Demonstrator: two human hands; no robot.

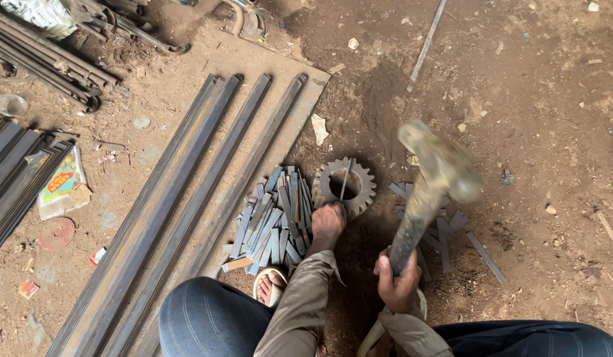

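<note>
the right hand (397, 276) has its fingers wrapped around a blurred hammer (433, 182) raised over the dirt floor (538, 119). the left hand (327, 223) pinches a thin metal strip (346, 178) upright on a toothed gear (345, 187), beside piled flat strips (273, 218). a colourful flat packet (61, 186) lies by the floor's left edge.

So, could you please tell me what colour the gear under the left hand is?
Dull grey, rust-tinged gear, seen in the head view.

The hammer head (440, 160) is motion-blurred; the long steel bars (187, 198) run off the picture's bottom edge.
</note>
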